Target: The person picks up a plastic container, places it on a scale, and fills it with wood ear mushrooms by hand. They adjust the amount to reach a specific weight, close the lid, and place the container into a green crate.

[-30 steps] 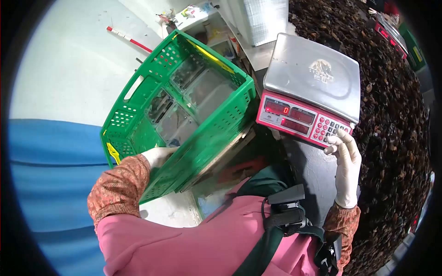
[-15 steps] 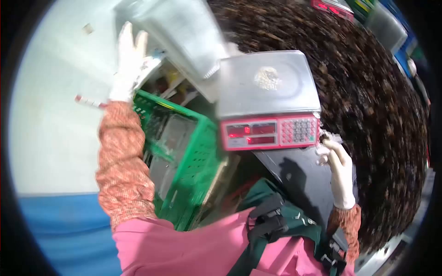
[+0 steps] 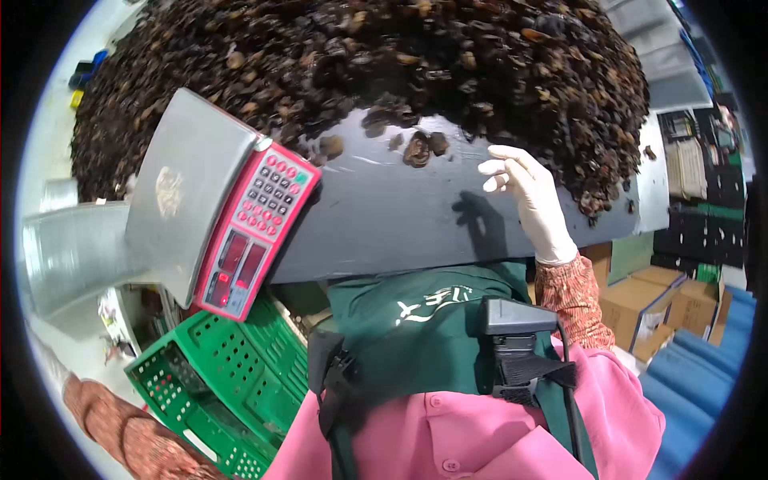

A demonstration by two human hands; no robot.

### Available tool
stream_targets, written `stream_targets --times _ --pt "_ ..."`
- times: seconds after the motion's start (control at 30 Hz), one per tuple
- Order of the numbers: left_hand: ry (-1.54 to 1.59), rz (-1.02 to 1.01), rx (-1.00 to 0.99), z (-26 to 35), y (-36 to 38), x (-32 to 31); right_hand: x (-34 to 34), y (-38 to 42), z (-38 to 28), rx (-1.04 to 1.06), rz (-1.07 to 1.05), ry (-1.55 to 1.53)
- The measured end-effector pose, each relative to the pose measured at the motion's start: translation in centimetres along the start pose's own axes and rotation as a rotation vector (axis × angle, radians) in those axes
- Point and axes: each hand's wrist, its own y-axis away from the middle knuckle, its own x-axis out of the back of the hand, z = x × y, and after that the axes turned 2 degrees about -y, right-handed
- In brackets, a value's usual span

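Note:
My right hand (image 3: 528, 196), in a white glove, hovers over the grey table (image 3: 360, 216) with its fingers curled and apart, and nothing shows between them. At the far left edge my left hand (image 3: 50, 360), also gloved, is blurred and its fingers are hard to make out. It is nearest to a stack of clear plastic trays (image 3: 80, 252). Between the hands stands a pink and silver weighing scale (image 3: 252, 228), turned at an angle, with a pale mark on its plate. A large heap of dark brown pieces (image 3: 384, 56) covers the back of the table.
Below the scale is a green crate (image 3: 248, 360). Cardboard boxes (image 3: 636, 300) stand on the right, beside blue sheeting (image 3: 696, 376) and dark crates (image 3: 704, 236). A few loose dark pieces (image 3: 418, 150) lie in front of the heap.
The view has swung to the right, so the scale now appears at the left and turned. My right hand is now over the table, away from the scale; my left hand is lower, at the left edge.

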Motion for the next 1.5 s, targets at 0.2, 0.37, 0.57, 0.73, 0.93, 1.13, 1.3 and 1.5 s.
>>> stream_targets --times 0.2,0.37,0.57,0.73,0.93,1.13,1.3,1.5 --pt "0.193 -0.023 -0.345 19.1 10.3 -0.1 0.6 0.4 2.3 0.060 0.011 0.234" --pt "0.100 -0.104 -0.573 33.0 17.9 -3.0 -3.8 -3.6 5.1 0.443 0.110 0.809" --pt "0.016 -0.121 -0.677 37.6 18.2 -2.0 -5.9 -8.2 7.0 0.566 0.049 1.103" --pt "0.163 -0.288 -0.742 45.8 19.3 -0.2 -6.9 -4.7 6.4 0.521 -0.143 0.645" --pt "0.797 -0.439 -0.693 56.2 27.0 -11.8 -7.0 -1.9 5.6 0.428 -0.385 0.488" --pt "0.812 -0.148 -0.740 57.1 31.8 -18.4 -5.4 -6.5 5.4 0.643 -0.030 0.595" --pt "0.933 -0.100 -0.643 56.8 32.1 -18.8 -8.7 -12.7 4.9 0.604 0.044 0.918" --pt "0.950 -0.128 -0.614 56.9 31.8 -18.5 -6.9 -11.9 3.8 0.095 -0.037 0.450"
